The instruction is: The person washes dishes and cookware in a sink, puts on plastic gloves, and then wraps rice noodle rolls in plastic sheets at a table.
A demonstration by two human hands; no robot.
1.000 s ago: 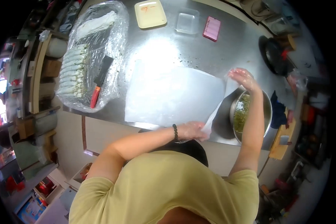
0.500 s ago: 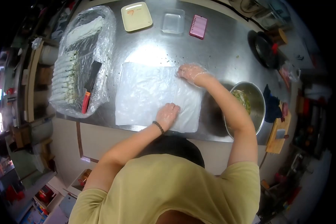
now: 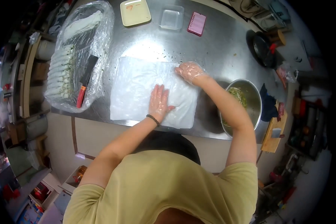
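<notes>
Thin white translucent sheets lie spread on the steel table near its front edge. My left hand rests flat on them, fingers stretched out and thumb apart, with a beaded bracelet at the wrist. At the sheets' upper right corner is my right hand in a clear plastic glove, its fingers bent together at the edge; whether they pinch a sheet is too small to tell. A metal bowl with a shredded green filling stands to the right, partly behind my right forearm.
A plastic-covered tray at the left holds several white rolls and a red-handled cleaver. Along the back are a cream plate, a clear container and a pink phone-like object. A dark cloth lies right of the bowl.
My left hand has opened out from a curled shape and moved slightly left on the sheets. My right hand stays at the upper right corner. The whole view has shifted slightly.
</notes>
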